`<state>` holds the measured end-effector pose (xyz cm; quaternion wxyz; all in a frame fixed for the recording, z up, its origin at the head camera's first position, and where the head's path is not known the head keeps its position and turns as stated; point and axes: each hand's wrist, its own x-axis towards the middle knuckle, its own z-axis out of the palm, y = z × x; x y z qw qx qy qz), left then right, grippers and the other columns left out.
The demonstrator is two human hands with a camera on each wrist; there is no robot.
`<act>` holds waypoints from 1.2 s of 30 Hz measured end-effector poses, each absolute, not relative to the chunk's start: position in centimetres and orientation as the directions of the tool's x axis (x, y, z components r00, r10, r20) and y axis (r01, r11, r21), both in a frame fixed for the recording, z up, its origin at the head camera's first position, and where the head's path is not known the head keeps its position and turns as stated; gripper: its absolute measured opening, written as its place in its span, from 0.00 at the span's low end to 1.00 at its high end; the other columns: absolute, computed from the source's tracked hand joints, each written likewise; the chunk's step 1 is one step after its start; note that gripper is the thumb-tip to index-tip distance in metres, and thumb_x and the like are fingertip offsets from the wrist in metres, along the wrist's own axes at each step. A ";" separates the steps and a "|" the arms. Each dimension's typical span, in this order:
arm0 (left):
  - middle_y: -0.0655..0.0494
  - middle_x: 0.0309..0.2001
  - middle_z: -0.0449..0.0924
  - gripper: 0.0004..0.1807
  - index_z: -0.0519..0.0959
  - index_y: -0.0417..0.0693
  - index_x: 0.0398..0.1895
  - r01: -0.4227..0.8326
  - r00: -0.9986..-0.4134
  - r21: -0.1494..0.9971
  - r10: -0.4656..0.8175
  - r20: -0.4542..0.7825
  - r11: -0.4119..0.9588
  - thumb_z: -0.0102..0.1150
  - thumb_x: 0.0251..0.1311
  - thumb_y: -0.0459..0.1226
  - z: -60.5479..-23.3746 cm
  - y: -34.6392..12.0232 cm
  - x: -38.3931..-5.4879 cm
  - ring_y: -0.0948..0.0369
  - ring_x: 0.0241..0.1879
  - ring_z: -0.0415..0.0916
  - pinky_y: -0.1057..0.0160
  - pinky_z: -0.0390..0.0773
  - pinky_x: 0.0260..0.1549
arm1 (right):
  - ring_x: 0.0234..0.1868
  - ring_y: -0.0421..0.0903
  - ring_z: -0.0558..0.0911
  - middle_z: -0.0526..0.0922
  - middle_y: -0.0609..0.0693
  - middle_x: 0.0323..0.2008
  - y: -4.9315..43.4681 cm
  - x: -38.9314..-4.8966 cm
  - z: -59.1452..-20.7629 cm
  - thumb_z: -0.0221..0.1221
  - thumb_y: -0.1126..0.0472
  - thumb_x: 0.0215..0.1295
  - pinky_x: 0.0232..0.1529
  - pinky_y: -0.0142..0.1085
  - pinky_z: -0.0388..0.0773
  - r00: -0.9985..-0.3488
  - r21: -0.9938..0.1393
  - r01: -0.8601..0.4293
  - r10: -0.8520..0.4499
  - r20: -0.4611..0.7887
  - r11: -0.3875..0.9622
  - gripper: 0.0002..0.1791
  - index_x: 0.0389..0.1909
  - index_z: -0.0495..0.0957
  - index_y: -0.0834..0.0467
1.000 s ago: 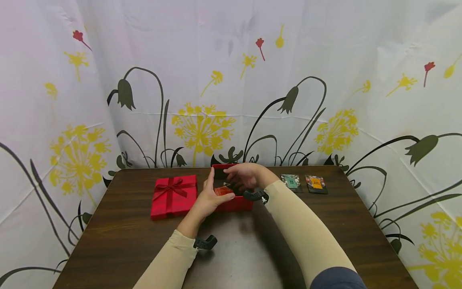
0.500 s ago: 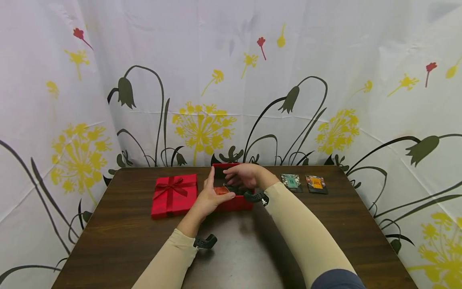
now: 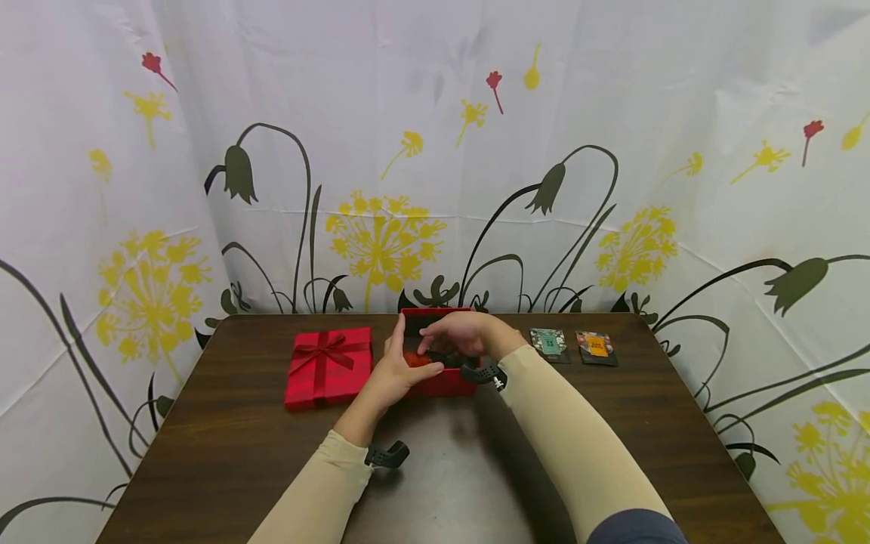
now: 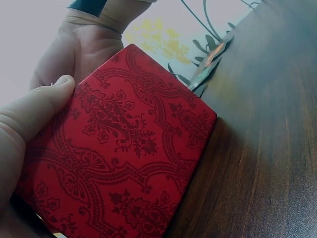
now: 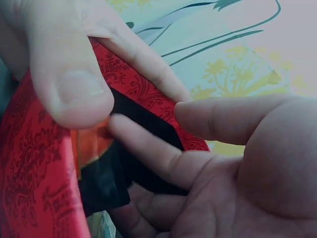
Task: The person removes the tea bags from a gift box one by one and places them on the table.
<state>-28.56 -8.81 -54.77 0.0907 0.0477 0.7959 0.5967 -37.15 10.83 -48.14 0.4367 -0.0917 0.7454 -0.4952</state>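
Observation:
A red patterned gift box [image 3: 445,384] with a black inside stands at the middle back of the table. My left hand [image 3: 390,372] grips its left side, the thumb lying along the front wall [image 4: 119,144] and the fingers along the side wall. My right hand [image 3: 458,334] reaches over the right side into the box. In the right wrist view, the index fingertip of my right hand [image 5: 213,183] touches a flat dark packet with an orange label [image 5: 94,141] inside; its thumb stands apart. The lower fingers go down into the box, partly hidden.
Left of the box lies the red lid [image 3: 309,385] with a dark red ribbon bow [image 3: 328,351]. Two flat packets lie to the right, one with a green label [image 3: 550,344], one with an orange label [image 3: 596,345]. A floral curtain [image 3: 435,166] hangs behind the table [image 3: 224,438].
My right index finger has stretched left and down onto the orange-labelled packet inside the box. My left hand and the box stay in place.

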 end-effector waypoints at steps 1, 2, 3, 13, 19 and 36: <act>0.42 0.88 0.40 0.74 0.30 0.77 0.90 -0.030 -0.979 0.957 0.187 -0.087 0.287 0.83 0.58 0.53 -54.8 -8.8 -28.5 0.36 0.87 0.44 0.27 0.55 0.79 | 0.60 0.51 0.84 0.90 0.52 0.54 10.8 -37.1 -48.2 0.54 0.48 0.85 0.63 0.47 0.73 -0.594 -0.819 0.290 -0.578 -0.559 0.494 0.23 0.49 0.91 0.60; 0.42 0.89 0.39 0.74 0.30 0.76 0.90 -0.031 -0.978 0.957 0.187 -0.088 0.289 0.83 0.58 0.53 -54.8 -8.8 -28.5 0.36 0.87 0.43 0.26 0.54 0.79 | 0.58 0.51 0.85 0.90 0.52 0.53 10.8 -37.1 -48.2 0.53 0.48 0.85 0.63 0.47 0.73 -0.590 -0.821 0.281 -0.586 -0.556 0.497 0.23 0.49 0.91 0.59; 0.42 0.89 0.39 0.74 0.30 0.76 0.90 -0.028 -0.978 0.956 0.189 -0.086 0.292 0.83 0.58 0.54 -54.8 -8.8 -28.5 0.36 0.87 0.42 0.26 0.54 0.79 | 0.57 0.51 0.85 0.91 0.53 0.53 10.8 -37.1 -48.2 0.52 0.48 0.86 0.62 0.47 0.73 -0.585 -0.822 0.270 -0.593 -0.553 0.501 0.23 0.48 0.92 0.59; 0.40 0.87 0.42 0.73 0.30 0.74 0.90 -0.023 -0.979 0.959 0.189 -0.079 0.282 0.82 0.60 0.50 -55.0 -8.7 -28.7 0.36 0.83 0.53 0.30 0.62 0.78 | 0.75 0.52 0.76 0.88 0.52 0.64 10.8 -36.9 -48.8 0.55 0.51 0.85 0.82 0.58 0.64 -0.596 -0.849 0.182 -0.631 -0.497 0.496 0.22 0.56 0.91 0.62; 0.42 0.85 0.47 0.74 0.31 0.76 0.90 -0.040 -0.981 0.959 0.170 -0.090 0.280 0.83 0.58 0.51 -54.9 -8.7 -28.8 0.41 0.74 0.65 0.40 0.71 0.75 | 0.73 0.50 0.74 0.91 0.49 0.49 11.2 -36.8 -49.0 0.62 0.67 0.77 0.87 0.61 0.49 -0.670 -0.915 0.213 -0.630 -0.392 0.343 0.09 0.51 0.88 0.64; 0.41 0.84 0.47 0.75 0.32 0.74 0.91 -0.047 -0.981 0.957 0.166 -0.097 0.285 0.84 0.55 0.55 -54.9 -8.7 -29.0 0.39 0.75 0.63 0.37 0.68 0.76 | 0.41 0.43 0.81 0.86 0.46 0.34 11.8 -36.3 -49.1 0.61 0.69 0.78 0.47 0.35 0.81 -0.681 -0.957 0.209 -0.672 -0.289 0.200 0.09 0.37 0.86 0.56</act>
